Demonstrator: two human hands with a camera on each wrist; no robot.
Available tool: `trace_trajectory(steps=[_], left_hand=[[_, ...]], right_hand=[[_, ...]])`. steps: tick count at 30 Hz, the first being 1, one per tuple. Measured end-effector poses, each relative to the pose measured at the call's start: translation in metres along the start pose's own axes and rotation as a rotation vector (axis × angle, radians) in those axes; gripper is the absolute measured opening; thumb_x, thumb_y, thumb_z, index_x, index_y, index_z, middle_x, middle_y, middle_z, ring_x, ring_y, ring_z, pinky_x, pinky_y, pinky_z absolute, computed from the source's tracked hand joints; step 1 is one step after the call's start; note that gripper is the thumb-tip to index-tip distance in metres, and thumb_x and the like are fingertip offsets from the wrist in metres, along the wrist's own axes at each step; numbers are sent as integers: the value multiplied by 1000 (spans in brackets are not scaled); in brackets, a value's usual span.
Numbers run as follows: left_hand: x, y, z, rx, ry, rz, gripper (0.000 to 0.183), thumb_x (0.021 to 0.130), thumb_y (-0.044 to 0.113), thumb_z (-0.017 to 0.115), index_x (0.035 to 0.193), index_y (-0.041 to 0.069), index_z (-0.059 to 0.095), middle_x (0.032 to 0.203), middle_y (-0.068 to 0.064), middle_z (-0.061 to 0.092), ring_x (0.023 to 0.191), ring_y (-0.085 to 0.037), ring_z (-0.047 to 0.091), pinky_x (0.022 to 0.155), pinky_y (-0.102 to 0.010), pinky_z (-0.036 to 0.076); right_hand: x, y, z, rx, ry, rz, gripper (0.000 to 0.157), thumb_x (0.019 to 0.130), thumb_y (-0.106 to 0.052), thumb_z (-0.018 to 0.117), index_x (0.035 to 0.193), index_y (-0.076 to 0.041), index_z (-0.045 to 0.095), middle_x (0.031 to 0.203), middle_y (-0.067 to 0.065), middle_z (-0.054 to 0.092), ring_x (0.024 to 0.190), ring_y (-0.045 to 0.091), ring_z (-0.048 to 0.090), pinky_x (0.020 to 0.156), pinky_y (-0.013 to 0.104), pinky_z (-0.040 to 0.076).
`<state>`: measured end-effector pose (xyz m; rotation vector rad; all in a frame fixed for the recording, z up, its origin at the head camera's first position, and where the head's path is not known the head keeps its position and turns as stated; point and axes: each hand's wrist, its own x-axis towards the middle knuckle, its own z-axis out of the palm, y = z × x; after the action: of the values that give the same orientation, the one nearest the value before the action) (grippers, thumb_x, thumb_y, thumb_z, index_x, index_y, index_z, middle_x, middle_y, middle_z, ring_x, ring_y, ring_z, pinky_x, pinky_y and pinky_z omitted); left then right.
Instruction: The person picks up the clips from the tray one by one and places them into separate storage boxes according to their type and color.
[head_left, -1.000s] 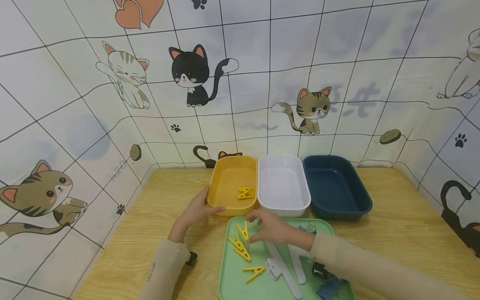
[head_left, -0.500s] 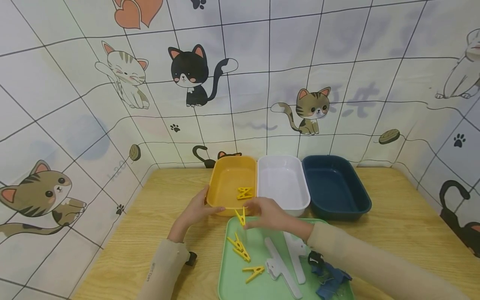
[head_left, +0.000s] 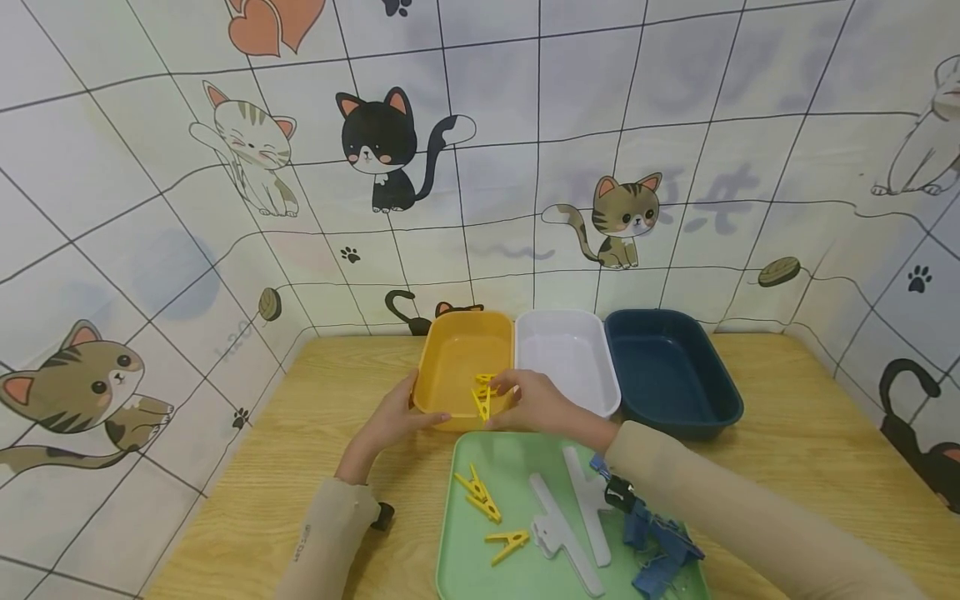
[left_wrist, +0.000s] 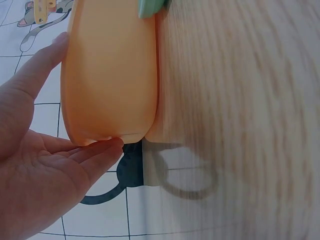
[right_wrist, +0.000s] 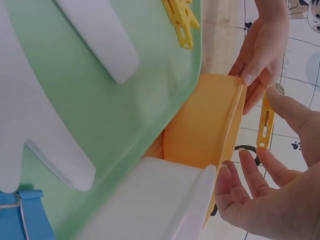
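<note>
My right hand (head_left: 536, 400) pinches a yellow clothespin (head_left: 482, 403) between thumb and fingertips, over the front part of the yellow bin (head_left: 450, 358). In the right wrist view the same clothespin (right_wrist: 266, 120) stands clear of the bin's rim. Other yellow clothespins (head_left: 485, 379) lie in that bin, partly hidden by the held one. My left hand (head_left: 393, 417) grips the bin's front left corner, thumb over the rim and fingers along the outer wall (left_wrist: 110, 75). On the green tray (head_left: 468, 567) lie more yellow clothespins (head_left: 480, 496) and a lone one (head_left: 508, 546).
Right of the yellow bin stand a white bin (head_left: 566, 354) and a dark blue bin (head_left: 671, 367). The tray also bears long white clips (head_left: 562, 542) and several blue binder clips (head_left: 660, 546), with a black clip (head_left: 619, 493) beside them. A patterned backdrop rises behind the table (head_left: 795, 433).
My right hand has lifted a clothespin off the tray and carried it forward over the yellow bin. The left hand keeps its place on the bin.
</note>
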<state>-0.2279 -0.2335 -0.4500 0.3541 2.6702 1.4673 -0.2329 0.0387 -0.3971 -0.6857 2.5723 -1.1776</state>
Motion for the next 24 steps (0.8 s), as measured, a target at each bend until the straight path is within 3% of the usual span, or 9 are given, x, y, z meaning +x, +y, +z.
trace_trajectory(steps=[11,18,24], left_hand=[[1,2,-1,16,-6,25,87,86,21,82,153,0,30,137,-21,55,119,-36,58,106,-52,46],[2,1,-2,19,-8,21,88,85,23,82,153,0,31,137,-21,55,118,-36,57,105,-52,47],[2,1,-2,13,-7,28,89,85,24,82,154,1,30,137,-19,56,119,-33,58,106,-52,46]], right_hand=[[16,-2,-8,-5,17,-3,61,78,-21,87,129,1,62,119,21,65,102,37,59,82,36,52],[25,-3,-8,-46,31,29,61,79,-23,87,130,-2,62,120,19,65,97,28,59,84,37,54],[32,-5,-14,-52,48,13,63,78,-26,88,129,-2,62,119,17,66,102,30,61,86,39,56]])
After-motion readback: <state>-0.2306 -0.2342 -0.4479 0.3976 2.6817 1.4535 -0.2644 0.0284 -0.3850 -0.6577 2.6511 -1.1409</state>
